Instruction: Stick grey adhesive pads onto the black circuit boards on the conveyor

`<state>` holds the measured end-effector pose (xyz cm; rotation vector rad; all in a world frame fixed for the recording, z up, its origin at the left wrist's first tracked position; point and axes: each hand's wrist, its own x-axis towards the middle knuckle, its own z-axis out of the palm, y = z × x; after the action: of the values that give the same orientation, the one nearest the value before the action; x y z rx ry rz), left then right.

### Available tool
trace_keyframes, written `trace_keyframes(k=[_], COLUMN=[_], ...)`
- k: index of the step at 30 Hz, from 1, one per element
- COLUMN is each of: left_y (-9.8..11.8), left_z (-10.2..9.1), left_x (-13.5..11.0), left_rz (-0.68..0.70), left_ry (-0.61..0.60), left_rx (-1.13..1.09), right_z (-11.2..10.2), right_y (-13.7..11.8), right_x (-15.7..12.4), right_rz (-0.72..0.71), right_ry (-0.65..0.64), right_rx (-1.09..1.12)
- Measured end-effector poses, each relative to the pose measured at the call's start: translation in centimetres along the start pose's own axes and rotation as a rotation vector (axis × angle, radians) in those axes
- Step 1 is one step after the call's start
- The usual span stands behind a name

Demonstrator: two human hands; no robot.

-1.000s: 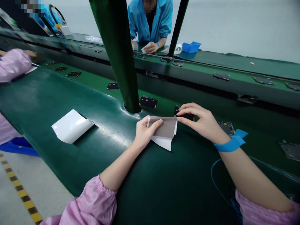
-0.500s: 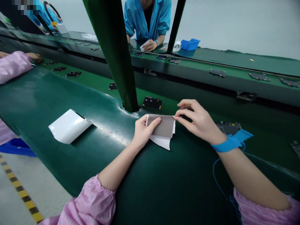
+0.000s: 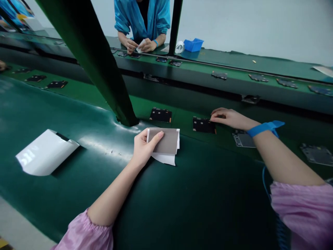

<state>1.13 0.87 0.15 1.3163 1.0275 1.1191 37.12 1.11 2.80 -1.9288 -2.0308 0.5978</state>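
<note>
My left hand (image 3: 142, 147) is closed on a small stack of sheets (image 3: 166, 143), grey on top and white underneath. The thumb lies across its left end and holds it against the dark green mat (image 3: 182, 201). My right hand (image 3: 229, 117), with a blue wrist strap (image 3: 262, 127), reaches over the green conveyor belt (image 3: 182, 119). Its fingertips pinch the right edge of a dark circuit board (image 3: 204, 125) lying flat on the belt. The two hands are well apart.
A slanted green post (image 3: 104, 69) rises left of my left hand. A glossy white sheet (image 3: 47, 156) lies at the left. Other boards (image 3: 160, 114) (image 3: 243, 139) (image 3: 317, 154) lie along the belt. Across it, a person in blue (image 3: 142, 21) handles a part beside a blue bin (image 3: 194, 44).
My right hand let go of the sheet stack and moved right and forward to the dark board on the belt. The left hand kept the stack. The view shifted right.
</note>
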Motion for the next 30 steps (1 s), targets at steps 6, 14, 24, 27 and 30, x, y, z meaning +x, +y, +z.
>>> trace_keyframes(k=[6,14,24,27,30], left_y=[0.4,0.4,0.4,0.5,0.4], left_z=[0.0,-0.1,0.1,0.2,0.2], left_x=[0.0,0.0,-0.1,-0.1,-0.1], left_rz=[-0.023,-0.004,0.037,0.051,0.072], left_ry=[0.027,0.026,-0.051,-0.056,-0.063], left_rx=[0.068,0.090,0.094,0.094,0.096], right_z=[-0.7,-0.1,2.9,4.4,5.3], right_y=[0.9,1.9,-6.0,-11.3,-14.1], right_x=[-0.5,-1.9,-4.3,-4.4,-3.9], right_rz=[0.096,0.167,0.014,-0.180,-0.278], right_ry=[-0.170,-0.121,0.404,0.388,0.367], right_rx=[-0.058,-0.029,0.095,0.162,0.175])
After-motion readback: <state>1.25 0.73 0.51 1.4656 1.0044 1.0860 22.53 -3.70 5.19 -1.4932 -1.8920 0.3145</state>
